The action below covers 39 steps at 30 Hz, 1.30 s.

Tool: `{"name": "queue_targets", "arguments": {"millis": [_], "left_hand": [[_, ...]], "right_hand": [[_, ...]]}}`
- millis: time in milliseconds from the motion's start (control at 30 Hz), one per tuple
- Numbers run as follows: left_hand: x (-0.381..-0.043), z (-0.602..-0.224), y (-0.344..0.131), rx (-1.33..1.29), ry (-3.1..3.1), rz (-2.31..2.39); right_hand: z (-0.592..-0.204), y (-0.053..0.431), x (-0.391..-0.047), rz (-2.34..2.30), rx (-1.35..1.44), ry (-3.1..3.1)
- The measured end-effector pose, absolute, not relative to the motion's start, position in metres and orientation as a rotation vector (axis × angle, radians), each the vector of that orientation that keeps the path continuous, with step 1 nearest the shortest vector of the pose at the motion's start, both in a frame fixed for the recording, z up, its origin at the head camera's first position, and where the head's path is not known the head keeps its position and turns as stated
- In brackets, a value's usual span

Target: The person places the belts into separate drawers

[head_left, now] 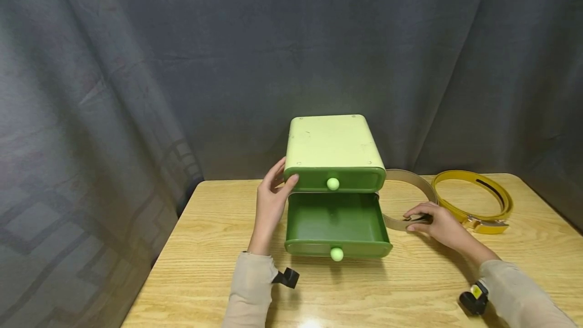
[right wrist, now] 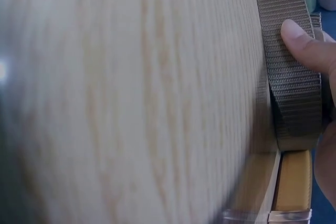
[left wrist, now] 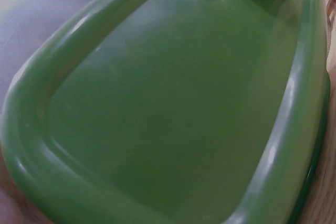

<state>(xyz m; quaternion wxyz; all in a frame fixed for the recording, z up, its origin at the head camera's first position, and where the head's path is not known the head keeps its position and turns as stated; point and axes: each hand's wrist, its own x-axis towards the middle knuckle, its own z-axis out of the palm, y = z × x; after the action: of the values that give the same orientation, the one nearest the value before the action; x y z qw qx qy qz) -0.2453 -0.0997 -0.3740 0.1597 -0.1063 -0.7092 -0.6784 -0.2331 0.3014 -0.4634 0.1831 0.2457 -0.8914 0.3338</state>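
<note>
Brown belt (right wrist: 291, 82) looks ribbed only from right wrist, right fingers (head_left: 421, 208) pinching it, left fingers (head_left: 274, 171) gripping a cabinet (head_left: 334, 138).

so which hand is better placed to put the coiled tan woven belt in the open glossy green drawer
Probably the right hand: it pinches the belt, just right of the drawer. The left hand touches the opposite side of the boxy pale-green cabinet, away from the belt.

Free way from above into the pulled-out lower drawer (head_left: 309, 248), upper drawer (head_left: 355, 180) over its rear, tan belt (head_left: 410, 178) alongside.
</note>
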Motion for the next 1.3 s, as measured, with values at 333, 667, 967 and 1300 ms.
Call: {"name": "queue_targets", "arguments": {"millis": [333,667,967,1300], "left_hand": [[-0.246,-0.374,-0.1,-0.302,-2.034,-1.933],[-0.246,-0.374,-0.1,-0.299,-2.037,-1.93],[-0.245,-0.373,-0.099,-0.308,-2.044,-1.936],[-0.247,-0.374,-0.1,-0.311,-2.04,-1.921]], "right_hand": [[-0.464,0.301,-0.235,0.938,0.702,-2.51],[-0.463,0.301,-0.235,0.944,0.766,-2.514],[-0.46,0.303,-0.231,0.95,0.759,-2.54],[-0.451,0.299,-0.226,0.96,0.778,-2.495]]}}
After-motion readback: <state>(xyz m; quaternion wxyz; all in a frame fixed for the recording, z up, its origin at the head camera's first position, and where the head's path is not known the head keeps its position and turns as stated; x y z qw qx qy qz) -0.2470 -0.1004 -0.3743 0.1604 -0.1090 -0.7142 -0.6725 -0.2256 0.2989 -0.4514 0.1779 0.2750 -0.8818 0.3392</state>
